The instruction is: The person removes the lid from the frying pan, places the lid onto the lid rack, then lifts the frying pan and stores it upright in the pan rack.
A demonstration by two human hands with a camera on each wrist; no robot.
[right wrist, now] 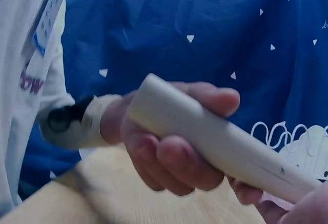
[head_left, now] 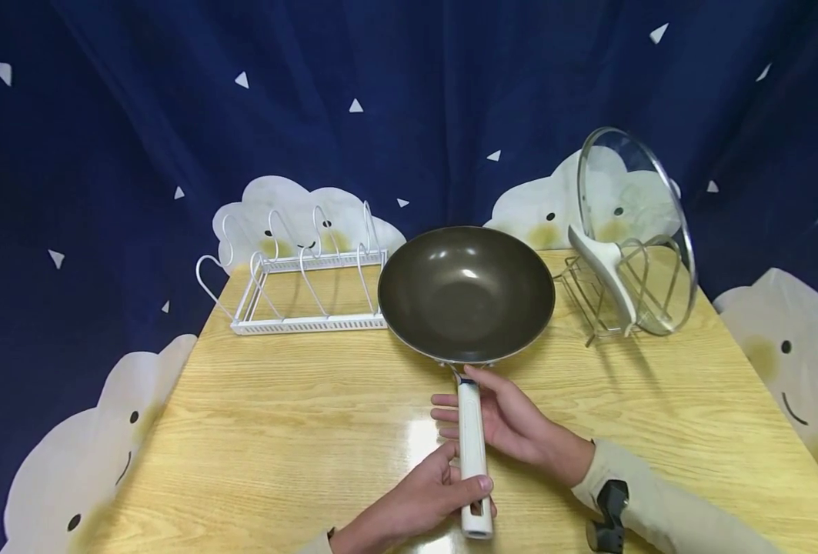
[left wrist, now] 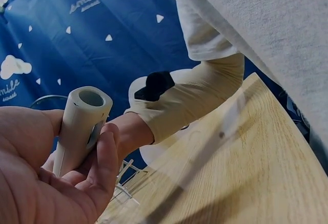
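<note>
A dark-coated wok [head_left: 465, 296] with a long cream handle [head_left: 472, 431] is held over the table, its bowl pointing away from me. My left hand [head_left: 425, 492] grips the handle near its end, thumb across the top. In the left wrist view the hollow handle end [left wrist: 77, 126] sticks up between thumb and fingers. Farther up, my right hand [head_left: 515, 423] lies against the handle's right side and underneath. Its fingers are straight and reach out past the left side, while the thumb points toward the wok. The wok's underside is hidden.
A white wire rack [head_left: 312, 323] with upright loops stands at the back left, partly overlapped by the wok. At the back right, a glass lid [head_left: 623, 192] with a white handle stands on edge in a metal wire stand [head_left: 592, 308]. A dark blue curtain [head_left: 409, 92] hangs behind.
</note>
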